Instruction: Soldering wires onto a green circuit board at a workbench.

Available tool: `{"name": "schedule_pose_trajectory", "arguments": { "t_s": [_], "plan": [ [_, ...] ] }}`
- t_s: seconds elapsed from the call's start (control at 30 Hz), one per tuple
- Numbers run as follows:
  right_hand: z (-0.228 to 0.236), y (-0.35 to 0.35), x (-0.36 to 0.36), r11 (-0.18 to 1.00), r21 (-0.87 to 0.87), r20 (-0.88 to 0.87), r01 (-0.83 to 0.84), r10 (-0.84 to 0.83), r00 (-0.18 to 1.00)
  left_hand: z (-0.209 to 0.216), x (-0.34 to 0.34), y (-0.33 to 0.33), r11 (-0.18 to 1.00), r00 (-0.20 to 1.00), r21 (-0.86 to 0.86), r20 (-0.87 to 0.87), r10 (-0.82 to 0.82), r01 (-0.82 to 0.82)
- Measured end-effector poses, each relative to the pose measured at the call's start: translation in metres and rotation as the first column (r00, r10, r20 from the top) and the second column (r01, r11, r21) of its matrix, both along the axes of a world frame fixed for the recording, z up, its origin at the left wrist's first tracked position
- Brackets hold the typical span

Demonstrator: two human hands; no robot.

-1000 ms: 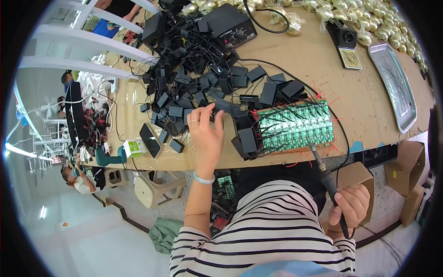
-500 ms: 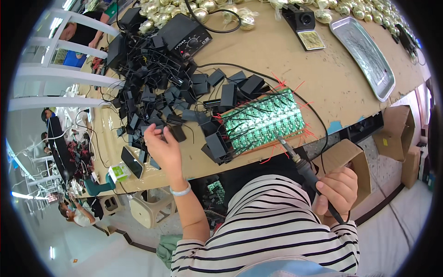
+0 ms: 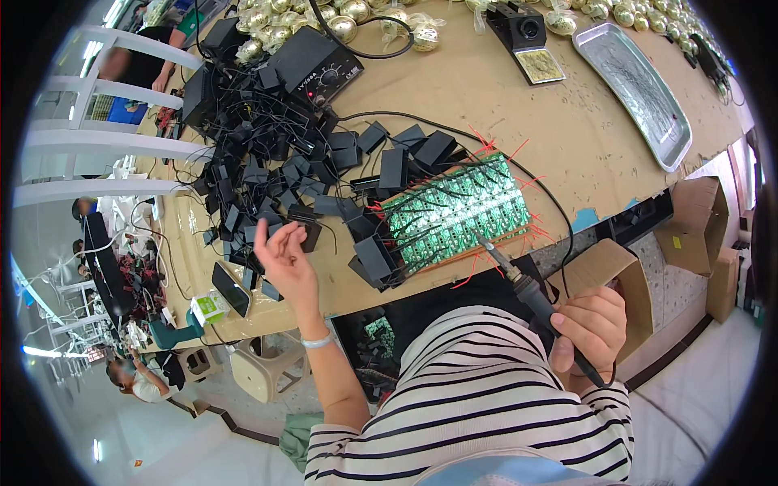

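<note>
My right hand (image 3: 590, 330) is wrapped round the dark handle of a soldering iron (image 3: 531, 296). The iron's tip reaches the near edge of a green circuit-board panel (image 3: 458, 211), but contact cannot be made out. Black wires cross the panel, and red wires stick out round its edges. Over the table's near left part, my left hand (image 3: 285, 263) has its fingers apart and loosely bent, with nothing visible in them. Just beyond its fingertips lies a pile of small black plastic cases with wires (image 3: 267, 170). More black cases (image 3: 374, 257) lie against the panel's left end.
A black soldering station (image 3: 320, 69) stands behind the pile, its cable looping round the panel. Farther right are an iron stand with a sponge (image 3: 539, 65) and a metal tray (image 3: 632, 89). Gold balls (image 3: 348, 24) line the back. A phone (image 3: 232, 289) lies left; cardboard boxes (image 3: 604, 283) stand right.
My left hand's fingers have spread and lifted slightly from the black cases. The soldering iron stays in my right hand with its tip at the panel. The whole view has shifted a little.
</note>
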State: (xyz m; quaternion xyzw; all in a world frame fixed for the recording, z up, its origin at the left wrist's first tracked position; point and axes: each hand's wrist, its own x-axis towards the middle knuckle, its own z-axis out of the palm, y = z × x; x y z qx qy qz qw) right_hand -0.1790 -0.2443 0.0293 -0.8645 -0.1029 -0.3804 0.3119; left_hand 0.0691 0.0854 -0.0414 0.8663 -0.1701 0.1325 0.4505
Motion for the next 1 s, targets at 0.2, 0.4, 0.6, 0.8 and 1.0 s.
{"name": "schedule_pose_trajectory", "arguments": {
  "t_s": [0.2, 0.4, 0.6, 0.8, 1.0],
  "plan": [
    [0.004, 0.0, -0.007, 0.999, -0.005, -0.021, 0.049, -0.049, 0.999, -0.018, 0.014, 0.001, 0.85, 0.97, -0.512, -0.244, -0.006, -0.124],
    [0.003, 0.004, -0.011, 0.994, 0.047, -0.083, 0.096, -0.092, 0.992, 0.022, 0.006, -0.004, 0.492, 0.913, -0.87, -0.167, -0.372, 0.041],
    [-0.006, -0.004, 0.007, 0.999, 0.041, -0.056, 0.01, -0.007, 0.998, 0.115, -0.026, -0.089, 0.892, 0.901, 0.174, 0.047, -0.43, 0.417],
    [-0.006, -0.006, 0.012, 1.0, 0.009, -0.042, -0.021, 0.021, 0.999, 0.104, -0.024, -0.13, 0.606, 0.722, 0.536, -0.01, -0.692, 0.588],
    [-0.011, -0.01, 0.017, 0.998, 0.007, -0.021, -0.066, 0.066, 0.998, 0.093, -0.024, -0.138, 0.525, 0.662, 0.551, -0.066, -0.747, 0.648]
  ]
}}
